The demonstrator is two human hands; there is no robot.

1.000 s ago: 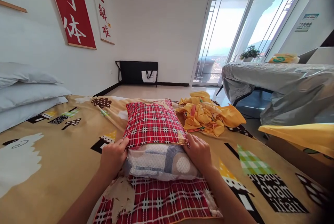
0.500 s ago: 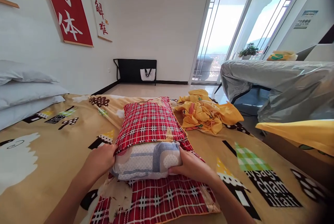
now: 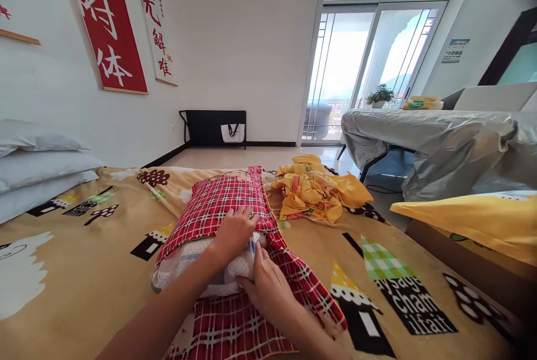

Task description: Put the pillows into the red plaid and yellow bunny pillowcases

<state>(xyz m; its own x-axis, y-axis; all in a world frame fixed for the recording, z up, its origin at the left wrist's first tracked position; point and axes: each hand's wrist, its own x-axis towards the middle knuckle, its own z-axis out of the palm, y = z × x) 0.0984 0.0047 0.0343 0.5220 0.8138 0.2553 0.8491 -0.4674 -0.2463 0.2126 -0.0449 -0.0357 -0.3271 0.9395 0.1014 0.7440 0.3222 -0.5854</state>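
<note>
Cover: red fabric pillow cover (image 3: 224,195) w/ white & dark plaid lines, yellow-orange edging, beige patches on lower layer. Lies mid-bed directly in front of us, mouth open on our side. Upper layer sits over a plump white, grey & blue patterned pillow insert (image 3: 188,252); insert's near end sticks out uncovered, under layer spread below it, rumpled along R side.

Hands: our L hand (image 3: 235,231) lies across upper layer at the mouth, fingers together & slightly bent on the plaid; thumb hidden, can't tell if they grip. Our R hand (image 3: 271,282) has insert's near R corner b/w thumb & fingers, just beside L hand.

Writing: red hanging scroll (image 3: 113,41) w/ white chars, we read 神附体; white scroll (image 3: 157,30) w/ red chars incl. 光解难. Sheet print reads "cham" & "ilfait", line above partly cut. Small wall notice (image 3: 455,51) too small to read; same for lettering on white tote bag w/ black handles (image 3: 232,132).

Surface/room: tan bed sheet (image 3: 104,270) printed w/ houses, trees, white sheep. Crumpled yellow cloth (image 3: 319,195) near cover, R side; stacked white pillows (image 3: 42,170) far L. Beyond: white walls, glass sliding door (image 3: 335,69), desk under silvery plastic sheeting (image 3: 419,131) w/ green potted plant (image 3: 380,94) & yellow packet (image 3: 423,103) at its far side.
</note>
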